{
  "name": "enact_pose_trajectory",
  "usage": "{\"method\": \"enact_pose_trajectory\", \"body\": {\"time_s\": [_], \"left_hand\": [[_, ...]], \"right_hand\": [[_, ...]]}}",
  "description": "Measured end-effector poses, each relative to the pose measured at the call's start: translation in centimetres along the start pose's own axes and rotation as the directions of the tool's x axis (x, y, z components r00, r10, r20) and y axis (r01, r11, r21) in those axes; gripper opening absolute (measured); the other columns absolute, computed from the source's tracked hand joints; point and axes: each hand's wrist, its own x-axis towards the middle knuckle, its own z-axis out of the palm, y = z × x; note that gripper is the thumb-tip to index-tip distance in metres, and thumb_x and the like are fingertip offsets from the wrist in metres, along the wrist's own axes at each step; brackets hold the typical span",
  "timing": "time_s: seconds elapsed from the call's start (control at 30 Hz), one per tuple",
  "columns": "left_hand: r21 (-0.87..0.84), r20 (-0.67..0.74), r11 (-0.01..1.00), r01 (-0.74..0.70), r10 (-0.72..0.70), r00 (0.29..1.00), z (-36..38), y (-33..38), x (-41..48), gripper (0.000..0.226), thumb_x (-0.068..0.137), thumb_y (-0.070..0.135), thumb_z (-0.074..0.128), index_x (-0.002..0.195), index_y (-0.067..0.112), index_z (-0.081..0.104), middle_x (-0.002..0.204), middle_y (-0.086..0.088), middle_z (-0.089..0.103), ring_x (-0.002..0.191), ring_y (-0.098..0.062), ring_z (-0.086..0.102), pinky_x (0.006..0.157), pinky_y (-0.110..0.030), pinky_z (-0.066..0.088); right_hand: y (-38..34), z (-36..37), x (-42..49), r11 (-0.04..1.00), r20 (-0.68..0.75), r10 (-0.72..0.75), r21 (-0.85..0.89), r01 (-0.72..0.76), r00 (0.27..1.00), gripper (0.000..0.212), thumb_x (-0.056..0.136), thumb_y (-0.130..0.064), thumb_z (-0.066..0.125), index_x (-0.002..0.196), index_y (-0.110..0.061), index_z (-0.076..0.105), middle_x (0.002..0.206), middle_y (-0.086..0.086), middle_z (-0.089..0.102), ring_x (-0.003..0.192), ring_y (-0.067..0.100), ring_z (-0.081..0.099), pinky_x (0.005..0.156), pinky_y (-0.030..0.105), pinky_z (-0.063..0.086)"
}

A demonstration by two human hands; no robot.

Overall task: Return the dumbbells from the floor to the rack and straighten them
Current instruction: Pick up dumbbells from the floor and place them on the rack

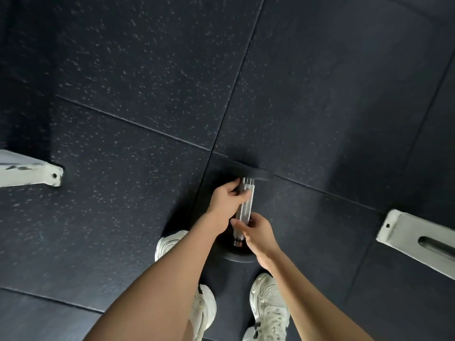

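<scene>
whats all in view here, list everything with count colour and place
black-headed dumbbell with knurled chrome handle: one, black and chrome, centre of view
white metal frame feet: two, white, left edge and right edge
speckled rubber floor tiles: several, dark grey, everywhere underneath
white mesh sneakers: two, white, bottom centre
left-hand grip: one, bare, round the handle's far part
right-hand grip: one, bare, round the handle's near part

Dark speckled rubber floor (147,70), tile seams crossing just beyond the grip on the dumbbell (243,205). A white metal foot (32,172) sits well left of it, another foot (406,232) well right, sneakers (268,303) just behind.
</scene>
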Motion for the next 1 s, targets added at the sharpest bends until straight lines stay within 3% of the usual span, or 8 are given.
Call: {"method": "enact_pose_trajectory", "body": {"time_s": [0.2, 0.33, 0.43, 0.5, 0.6, 0.7, 0.9, 1.0], "left_hand": [[-0.085, -0.068, 0.996, -0.012, 0.007, 0.998, -1.3, 1.7, -8.0, 0.052, 0.086, 0.013, 0.066, 0.136, 0.017, 0.051, 0.13, -0.005, 0.062, 0.121, -0.021, 0.056, 0.107, -0.042, 0.042], [-0.179, -0.132, 0.981, -0.079, 0.056, 0.99, -2.2, 4.3, -17.6, 0.046, 0.086, 0.009, 0.066, 0.131, 0.014, 0.056, 0.119, -0.001, 0.067, 0.106, -0.017, 0.063, 0.101, -0.04, 0.049], [-0.217, -0.192, 0.965, -0.147, 0.105, 0.976, -2.9, 6.4, -25.9, 0.048, 0.084, 0.008, 0.068, 0.13, 0.012, 0.057, 0.104, 0.0, 0.071, 0.104, -0.018, 0.066, 0.1, -0.043, 0.05], [-0.228, -0.245, 0.953, -0.199, 0.142, 0.959, -3.2, 7.8, -32.0, 0.048, 0.083, 0.01, 0.07, 0.129, 0.014, 0.058, 0.1, 0.001, 0.072, 0.102, -0.018, 0.067, 0.099, -0.043, 0.051], [-0.213, -0.316, 0.931, -0.298, 0.223, 0.922, -3.6, 9.9, -41.9, 0.029, 0.081, 0.015, 0.071, 0.105, 0.032, 0.069, 0.09, 0.003, 0.074, 0.086, -0.013, 0.067, 0.095, -0.044, 0.053], [-0.22, -0.368, 0.901, -0.375, 0.28, 0.887, -4.2, 11.3, -51.5, 0.032, 0.08, 0.014, 0.071, 0.072, 0.043, 0.062, 0.08, 0.006, 0.071, 0.082, -0.014, 0.067, 0.091, -0.041, 0.056], [-0.303, -0.477, 0.785, -0.541, 0.366, 0.799, -7.2, 12.2, -66.1, 0.018, 0.081, 0.011, 0.071, 0.086, 0.028, 0.069, 0.085, 0.002, 0.07, 0.093, -0.022, 0.069, 0.082, -0.041, 0.059], [-0.349, -0.524, 0.727, -0.591, 0.371, 0.766, -10.4, 12.2, -70.6, 0.022, 0.082, 0.012, 0.071, 0.078, 0.032, 0.064, 0.087, 0.0, 0.07, 0.095, -0.026, 0.069, 0.076, -0.04, 0.06]], "right_hand": [[-3.0, -0.4, -8.1, 0.98, -0.017, -0.07, -0.189, 0.066, 0.997, 0.019, 0.078, -0.039, 0.07, 0.077, -0.021, 0.066, 0.064, -0.007, 0.063, 0.062, 0.01, 0.059, 0.063, 0.029, 0.045], [-7.5, -1.0, -17.5, 0.896, -0.039, -0.158, -0.427, 0.127, 0.987, 0.018, 0.079, -0.038, 0.066, 0.071, -0.024, 0.059, 0.059, -0.007, 0.056, 0.059, 0.014, 0.056, 0.055, 0.026, 0.038], [-11.0, -1.5, -25.5, 0.834, -0.026, -0.224, -0.523, 0.178, 0.974, 0.019, 0.077, -0.034, 0.063, 0.068, -0.018, 0.058, 0.061, -0.003, 0.062, 0.063, 0.02, 0.061, 0.055, 0.028, 0.04], [-13.2, -1.9, -31.5, 0.802, -0.011, -0.256, -0.561, 0.207, 0.967, 0.024, 0.075, -0.032, 0.062, 0.06, -0.019, 0.049, 0.054, -0.004, 0.055, 0.057, 0.019, 0.054, 0.05, 0.027, 0.035], [-16.4, -2.8, -40.8, 0.744, 0.034, -0.317, -0.611, 0.27, 0.948, 0.03, 0.075, -0.031, 0.062, 0.056, -0.019, 0.042, 0.048, -0.006, 0.047, 0.05, 0.013, 0.046, 0.048, 0.025, 0.03], [-18.8, -3.6, -50.0, 0.674, 0.075, -0.392, -0.655, 0.342, 0.917, 0.034, 0.075, -0.031, 0.063, 0.053, -0.02, 0.039, 0.049, -0.006, 0.045, 0.048, 0.011, 0.043, 0.047, 0.025, 0.028], [-22.3, -2.5, -63.5, 0.511, 0.238, -0.526, -0.68, 0.527, 0.817, 0.025, 0.075, -0.033, 0.066, 0.057, -0.027, 0.05, 0.056, -0.009, 0.053, 0.06, 0.015, 0.055, 0.049, 0.025, 0.035], [-24.0, 0.0, -67.6, 0.409, 0.314, -0.575, -0.689, 0.598, 0.755, 0.022, 0.075, -0.034, 0.067, 0.061, -0.028, 0.051, 0.057, -0.01, 0.053, 0.062, 0.015, 0.056, 0.049, 0.024, 0.034]]}}
